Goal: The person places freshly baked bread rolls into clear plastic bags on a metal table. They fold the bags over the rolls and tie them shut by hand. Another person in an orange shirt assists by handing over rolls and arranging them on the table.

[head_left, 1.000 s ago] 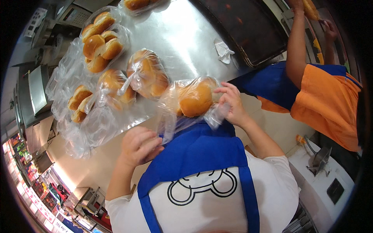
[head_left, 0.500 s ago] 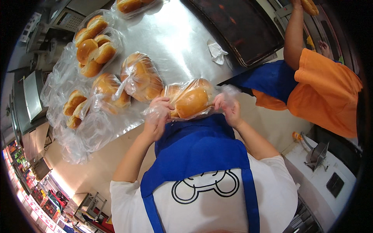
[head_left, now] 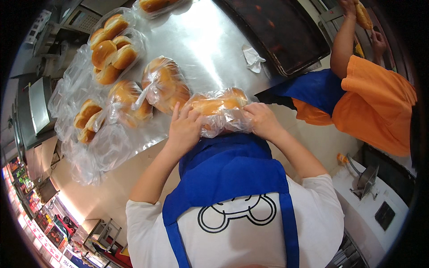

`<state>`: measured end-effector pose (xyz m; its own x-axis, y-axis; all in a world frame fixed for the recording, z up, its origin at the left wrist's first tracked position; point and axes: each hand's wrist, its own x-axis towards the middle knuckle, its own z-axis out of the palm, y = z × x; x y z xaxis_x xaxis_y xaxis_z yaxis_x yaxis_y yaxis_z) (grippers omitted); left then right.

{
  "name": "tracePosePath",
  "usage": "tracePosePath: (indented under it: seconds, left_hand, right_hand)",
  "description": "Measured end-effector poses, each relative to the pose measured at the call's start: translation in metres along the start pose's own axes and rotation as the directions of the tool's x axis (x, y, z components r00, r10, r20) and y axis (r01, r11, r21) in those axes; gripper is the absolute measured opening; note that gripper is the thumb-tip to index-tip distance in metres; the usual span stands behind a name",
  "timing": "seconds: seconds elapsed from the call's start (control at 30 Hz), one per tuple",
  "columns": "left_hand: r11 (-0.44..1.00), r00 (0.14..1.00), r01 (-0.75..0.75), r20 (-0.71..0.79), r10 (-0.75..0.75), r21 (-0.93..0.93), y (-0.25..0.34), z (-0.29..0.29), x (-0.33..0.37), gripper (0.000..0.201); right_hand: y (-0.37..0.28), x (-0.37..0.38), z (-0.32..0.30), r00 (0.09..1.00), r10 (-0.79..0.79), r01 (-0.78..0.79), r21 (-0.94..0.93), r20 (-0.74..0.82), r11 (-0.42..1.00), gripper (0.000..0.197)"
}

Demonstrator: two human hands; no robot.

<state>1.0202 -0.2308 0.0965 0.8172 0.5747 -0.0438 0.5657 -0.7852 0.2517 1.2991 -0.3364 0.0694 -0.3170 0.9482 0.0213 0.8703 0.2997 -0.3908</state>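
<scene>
A clear plastic bag of golden bread rolls (head_left: 219,106) lies at the near edge of the metal table, against my blue apron. My left hand (head_left: 185,127) holds the bag's left side, its fingers pointing up along the plastic. On the right side my right hand (head_left: 262,120) grips the bag, fingers curled on the film and partly hidden. Loose plastic (head_left: 223,123) bunches between the two hands, on the side towards me. Just left of this bag stands a knotted bag of rolls (head_left: 164,87), with another knotted bag (head_left: 129,102) beyond it.
More bagged rolls (head_left: 111,58) and crumpled clear bags (head_left: 89,156) cover the table's left. A dark baking tray (head_left: 281,35) lies at the far right, near a crumpled white paper (head_left: 253,58). A co-worker in an orange shirt (head_left: 375,107) holds a long bread roll (head_left: 363,17).
The bag has turned so its loose plastic now faces me, and both hands have shifted in along its sides. The co-worker's second hand has come up to the long roll.
</scene>
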Motion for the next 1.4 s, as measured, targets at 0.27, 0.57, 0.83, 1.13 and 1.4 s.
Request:
tracePosePath:
  seconds: [0.27,0.57,0.83,1.13,1.4]
  left_hand:
    - [0.999,0.991,0.024,-0.133,-0.019,0.032,-0.01,0.011,-0.013,0.03]
    - [0.623,0.716,-0.59,0.024,0.697,-0.513,-0.041,0.033,-0.049,0.047]
    - [0.713,0.935,0.225,-0.06,-0.35,-0.664,-0.009,0.046,0.0,0.022]
    - [-0.485,0.7,0.197,0.469,-0.539,-0.852,-0.012,0.076,0.033,0.035]
    - [-0.642,0.686,0.408,0.681,-0.254,-0.65,-0.039,0.097,0.031,0.039]
  right_hand:
    - [-0.004,-0.011,0.007,0.995,0.049,-0.038,0.126,-0.084,0.991,0.02]
    - [0.003,-0.061,0.0,0.936,-0.351,0.344,0.221,-0.007,0.913,0.022]
    - [0.011,-0.004,0.017,0.883,0.352,-0.181,0.465,-0.311,0.867,0.023]
    - [0.021,0.035,0.035,0.86,0.49,-0.484,0.078,-0.146,0.872,0.02]
    - [-0.001,0.084,0.006,0.946,-0.303,0.267,-0.251,-0.117,0.93,0.059]
